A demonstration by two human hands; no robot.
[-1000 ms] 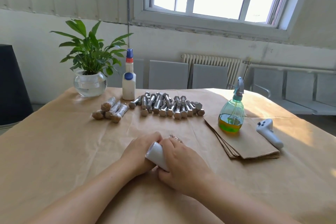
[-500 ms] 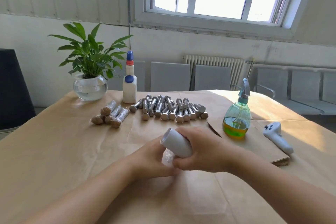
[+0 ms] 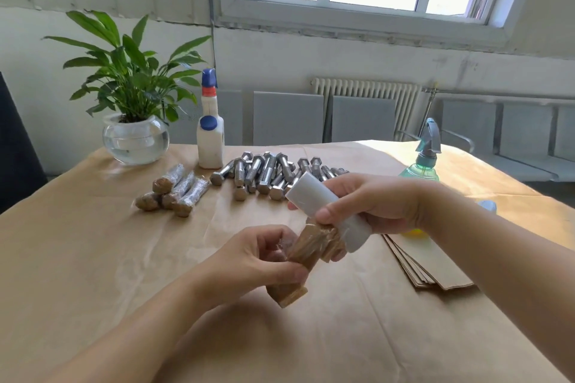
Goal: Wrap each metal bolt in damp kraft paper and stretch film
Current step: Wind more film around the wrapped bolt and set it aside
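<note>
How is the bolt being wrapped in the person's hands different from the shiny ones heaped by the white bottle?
The bolt in the hands is covered in brown paper with clear film going over it; the heaped bolts are bare, shiny metal. It is held up off the table by the left hand, while the right hand holds the film roll against it; the heaped ones lie loose on the table. Both show a hexagonal head.

Four finished bolts wrapped in brown paper and clear film (image 3: 174, 193) lie together. One paper-wrapped bolt (image 3: 298, 261) and one white roll of stretch film (image 3: 323, 208) are held. The bare steel hex bolts (image 3: 267, 174) form a heap too overlapped to count. One stack of brown kraft sheets (image 3: 432, 267), one green spray bottle (image 3: 423, 158), one white bottle with blue caps (image 3: 210, 137), and one potted green plant in a glass bowl (image 3: 133, 121).
</note>
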